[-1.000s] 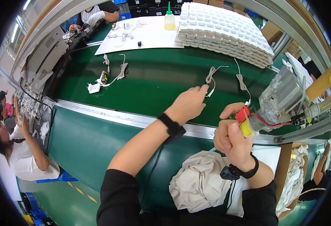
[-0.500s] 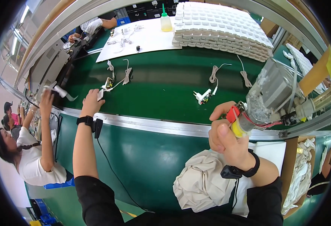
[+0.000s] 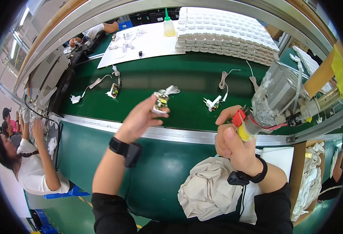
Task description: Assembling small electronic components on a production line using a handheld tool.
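Note:
My left hand (image 3: 142,115) is raised over the green belt, its fingers closed round a small charger circuit board (image 3: 161,102) with a white cable bundle. My right hand (image 3: 235,142) grips the yellow-banded nozzle end (image 3: 244,132) of a mounted dispensing tool. A red switch (image 3: 239,117) with red wires sits beside my fingers, and above it is the tool's grey body (image 3: 278,87), crusted with clear residue. To the left of the tool, a white plug with an exposed board (image 3: 213,103) lies on the belt. Another charger board (image 3: 113,90) lies farther left.
A metal rail (image 3: 171,133) edges the belt. Stacked white trays (image 3: 226,33) stand at the back beside a green-capped bottle (image 3: 169,27) on a white sheet (image 3: 120,48). Bunched beige cloth (image 3: 206,187) lies near me; a cardboard box (image 3: 302,167) stands right. A co-worker (image 3: 31,163) sits left.
My left hand has lifted a charger board off the belt and carried it right. Another corded white plug now lies at the belt's left. The co-worker's arm has lowered; my right hand stays put.

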